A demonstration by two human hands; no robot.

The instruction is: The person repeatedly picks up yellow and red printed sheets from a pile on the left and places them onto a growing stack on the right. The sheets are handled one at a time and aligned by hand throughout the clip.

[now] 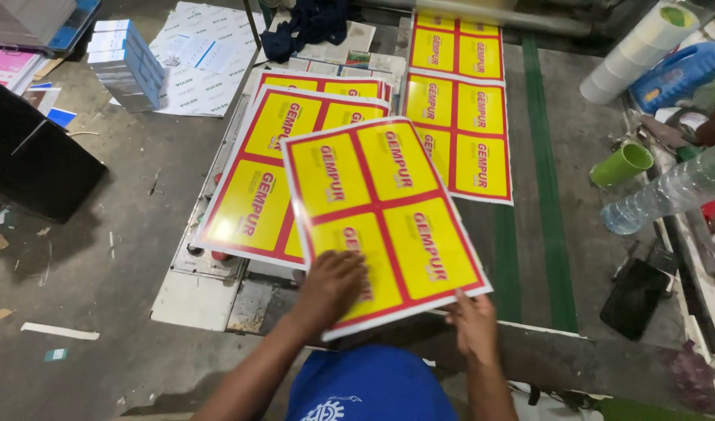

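Note:
A glossy printed sheet (388, 203) with yellow panels and red borders lies tilted on top of a stack of like sheets (256, 187). My left hand (330, 288) rests flat on its near left corner, fingers spread. My right hand (473, 321) pinches the sheet's near right edge. Further printed sheets (459, 117) lie in a strip on the grey belt (583, 132) beyond.
A green cup (622, 164), a clear plastic bottle (673, 189), a blue jug (677, 74), a white roll (638, 47) and a black phone (634, 297) crowd the right side. Stacked white boxes (127, 66) and papers sit at upper left. A dark cloth (306, 25) lies at the back.

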